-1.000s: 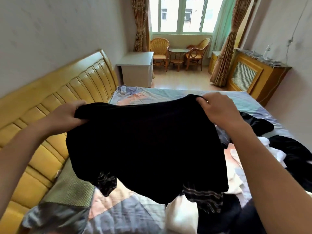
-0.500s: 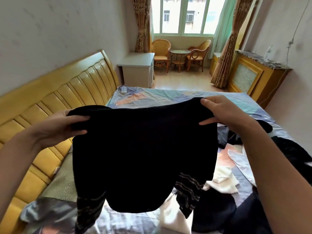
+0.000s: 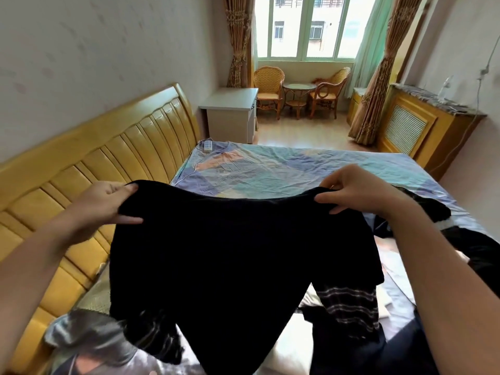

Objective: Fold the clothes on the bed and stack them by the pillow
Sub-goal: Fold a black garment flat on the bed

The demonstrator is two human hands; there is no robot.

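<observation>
Holding black garment [image 3: 238,253] aloft, left hand [image 3: 104,205] and right hand [image 3: 359,189] pinching it.

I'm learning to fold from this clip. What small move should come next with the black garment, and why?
Probably lower the black garment with striped cuffs flat onto the patchwork bedsheet. The left hand and right hand hold its top edge spread in the air, unfolded, and folding needs a flat surface.
</observation>
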